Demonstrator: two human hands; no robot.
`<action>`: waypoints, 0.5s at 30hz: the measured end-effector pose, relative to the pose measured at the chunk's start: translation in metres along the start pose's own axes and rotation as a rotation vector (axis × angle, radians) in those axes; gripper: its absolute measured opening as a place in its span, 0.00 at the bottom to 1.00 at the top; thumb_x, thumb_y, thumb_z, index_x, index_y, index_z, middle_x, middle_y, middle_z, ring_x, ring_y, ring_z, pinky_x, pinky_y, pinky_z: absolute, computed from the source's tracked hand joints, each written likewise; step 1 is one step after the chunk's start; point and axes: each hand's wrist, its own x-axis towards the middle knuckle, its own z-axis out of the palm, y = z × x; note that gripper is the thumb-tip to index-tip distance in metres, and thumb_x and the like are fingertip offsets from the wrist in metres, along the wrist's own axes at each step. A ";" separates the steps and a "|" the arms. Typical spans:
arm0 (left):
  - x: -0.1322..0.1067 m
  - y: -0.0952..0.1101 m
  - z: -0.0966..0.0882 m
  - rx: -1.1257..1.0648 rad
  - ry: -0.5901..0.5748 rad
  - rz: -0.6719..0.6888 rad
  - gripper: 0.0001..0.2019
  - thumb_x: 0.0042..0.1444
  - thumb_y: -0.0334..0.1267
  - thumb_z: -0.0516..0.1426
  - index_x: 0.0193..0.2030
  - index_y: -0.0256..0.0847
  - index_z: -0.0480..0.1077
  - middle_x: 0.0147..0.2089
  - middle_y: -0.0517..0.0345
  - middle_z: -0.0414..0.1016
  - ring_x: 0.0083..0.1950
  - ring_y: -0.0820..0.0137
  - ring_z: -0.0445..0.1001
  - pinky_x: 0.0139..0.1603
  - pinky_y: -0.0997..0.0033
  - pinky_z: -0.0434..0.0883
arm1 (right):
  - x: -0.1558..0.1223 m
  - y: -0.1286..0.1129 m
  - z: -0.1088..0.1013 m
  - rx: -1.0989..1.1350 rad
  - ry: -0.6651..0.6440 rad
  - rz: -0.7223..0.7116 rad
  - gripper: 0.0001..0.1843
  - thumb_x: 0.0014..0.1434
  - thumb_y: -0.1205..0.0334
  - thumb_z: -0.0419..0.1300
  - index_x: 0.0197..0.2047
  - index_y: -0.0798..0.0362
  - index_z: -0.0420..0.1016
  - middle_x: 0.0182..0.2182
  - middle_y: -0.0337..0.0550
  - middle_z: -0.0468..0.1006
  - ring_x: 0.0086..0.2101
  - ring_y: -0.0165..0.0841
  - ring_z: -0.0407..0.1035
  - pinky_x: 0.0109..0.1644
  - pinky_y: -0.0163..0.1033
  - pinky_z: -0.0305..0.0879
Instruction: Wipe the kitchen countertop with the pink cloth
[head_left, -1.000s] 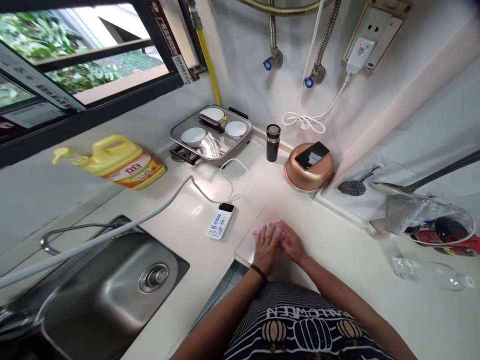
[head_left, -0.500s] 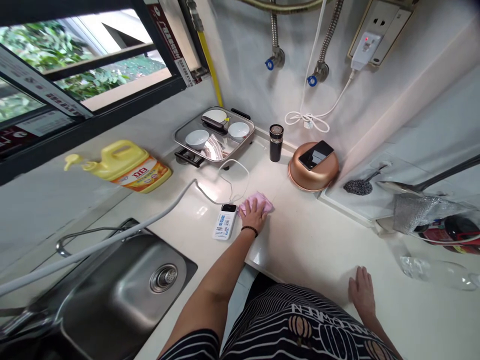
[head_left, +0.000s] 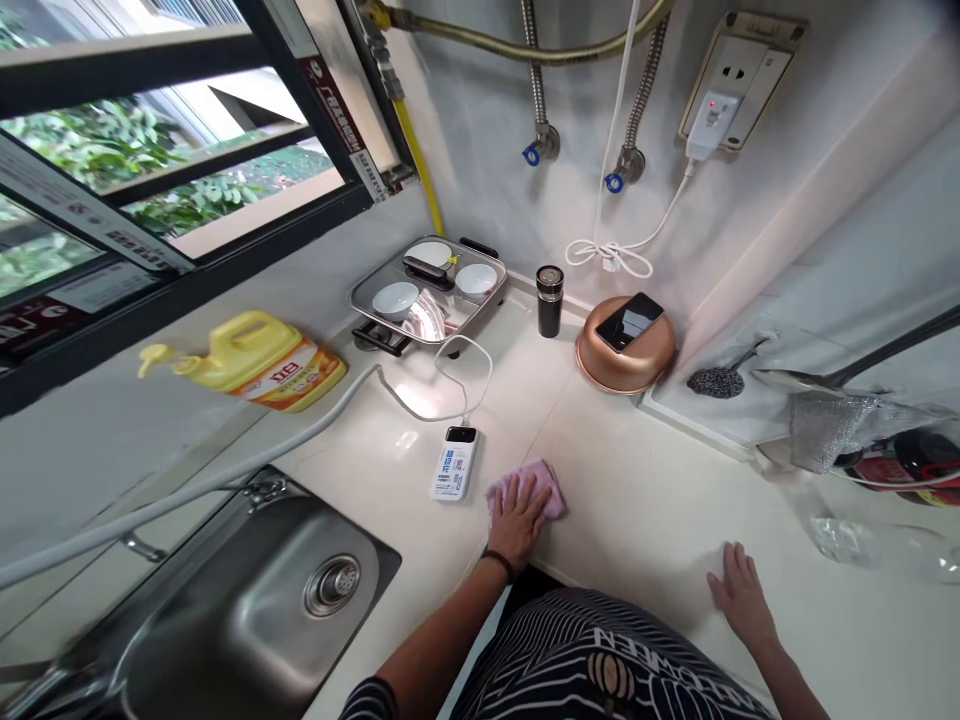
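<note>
On the counter in front of my body, a folded pink cloth (head_left: 551, 480) lies under my left hand (head_left: 517, 515). The fingers are spread flat on top of it and press it down; the palm side is hidden. A white power bank (head_left: 454, 475) with a dark display is just to the left of the cloth, with a white cable (head_left: 491, 365) plugged into its top end. Over on the right, my right hand (head_left: 739, 590) rests open on the bare counter (head_left: 637, 530), holding nothing.
A steel sink (head_left: 247, 600) is at the lower left, below a yellow detergent jug (head_left: 277, 370). Farther back stand a lidded electric pan (head_left: 427, 290) with bowls, a black tumbler (head_left: 550, 305), and a copper-coloured bowl (head_left: 637, 365) under a phone (head_left: 630, 322). A clear bottle (head_left: 877, 548) lies far right.
My left hand has slid the pink cloth toward my body and slightly right, away from the power bank. My right hand stays on the counter, and the view has shifted a little.
</note>
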 end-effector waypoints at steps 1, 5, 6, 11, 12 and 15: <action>0.022 0.001 -0.007 -0.008 0.001 -0.016 0.26 0.69 0.45 0.49 0.73 0.60 0.60 0.80 0.58 0.50 0.80 0.48 0.43 0.75 0.33 0.44 | 0.000 0.002 0.001 0.003 -0.005 -0.007 0.48 0.62 0.37 0.45 0.74 0.63 0.55 0.74 0.61 0.55 0.74 0.51 0.41 0.76 0.61 0.43; 0.128 0.003 -0.044 -0.049 -0.027 -0.147 0.28 0.70 0.48 0.46 0.75 0.56 0.57 0.81 0.57 0.45 0.81 0.47 0.38 0.76 0.32 0.43 | -0.001 0.003 0.002 -0.008 -0.024 0.024 0.47 0.62 0.38 0.46 0.75 0.62 0.54 0.75 0.59 0.52 0.74 0.51 0.40 0.76 0.61 0.45; 0.153 0.004 -0.053 -0.063 -0.049 -0.182 0.28 0.70 0.49 0.45 0.76 0.55 0.56 0.82 0.56 0.43 0.81 0.46 0.37 0.75 0.31 0.43 | -0.001 0.002 0.002 -0.011 -0.022 0.032 0.47 0.63 0.38 0.46 0.75 0.61 0.53 0.75 0.58 0.51 0.74 0.51 0.39 0.76 0.61 0.46; 0.226 0.028 -0.072 -0.092 -0.107 -0.239 0.30 0.70 0.54 0.41 0.76 0.55 0.54 0.82 0.57 0.41 0.81 0.44 0.34 0.74 0.27 0.41 | -0.003 -0.003 0.001 -0.021 -0.007 0.003 0.45 0.65 0.41 0.45 0.75 0.62 0.53 0.75 0.58 0.50 0.75 0.50 0.36 0.76 0.59 0.45; 0.225 0.040 -0.068 -0.092 -0.114 -0.206 0.30 0.70 0.53 0.42 0.76 0.55 0.54 0.82 0.56 0.41 0.81 0.44 0.34 0.74 0.27 0.40 | -0.004 -0.004 0.002 -0.026 -0.005 -0.002 0.44 0.65 0.42 0.44 0.75 0.63 0.53 0.75 0.58 0.50 0.75 0.49 0.36 0.76 0.59 0.45; 0.190 0.089 -0.040 -0.098 -0.135 0.003 0.28 0.69 0.51 0.45 0.74 0.56 0.59 0.81 0.56 0.45 0.80 0.42 0.34 0.74 0.26 0.37 | -0.003 -0.004 0.006 -0.043 0.008 -0.023 0.42 0.66 0.44 0.44 0.76 0.61 0.52 0.75 0.57 0.53 0.75 0.48 0.38 0.76 0.58 0.46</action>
